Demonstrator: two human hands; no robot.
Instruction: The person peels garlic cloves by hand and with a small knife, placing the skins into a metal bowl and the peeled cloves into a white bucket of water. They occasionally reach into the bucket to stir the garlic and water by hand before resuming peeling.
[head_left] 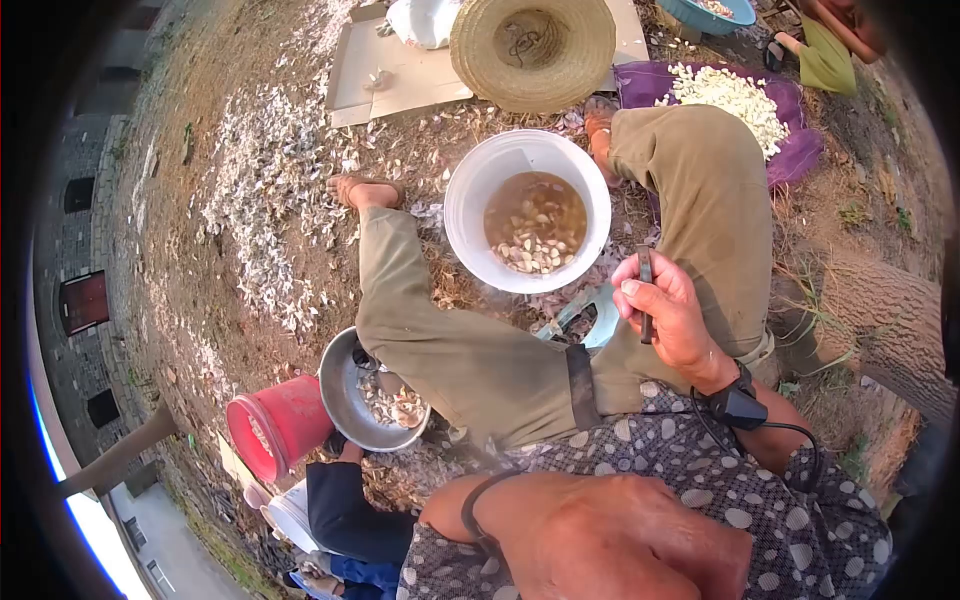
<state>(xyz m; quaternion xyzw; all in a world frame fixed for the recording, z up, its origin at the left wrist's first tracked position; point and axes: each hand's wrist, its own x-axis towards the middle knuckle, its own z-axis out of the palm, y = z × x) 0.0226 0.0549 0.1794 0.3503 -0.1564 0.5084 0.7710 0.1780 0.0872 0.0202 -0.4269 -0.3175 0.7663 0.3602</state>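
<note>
My right hand [668,312] is raised over my right thigh, thumb and fingers closed on a slim dark tool [646,297] that looks like a small knife. Very near the camera, at the bottom, my left hand [630,535] crosses my spotted shirt; its fingers are not visible. Between my legs a white bucket [463,215] holds brownish water and garlic cloves [538,252], some sunk and some heaped at its near side. A light-blue plastic piece [601,318], partly covered by my leg, lies between the bucket and my right hand.
A metal bowl [345,395] of garlic and a red bucket [290,420] stand left, beside another person's dark sleeve [350,505]. A straw hat [475,50] rests on cardboard [350,75]. Peeled cloves [735,105] lie on purple mesh [800,150]. Another person sits top right near a blue basin [700,18].
</note>
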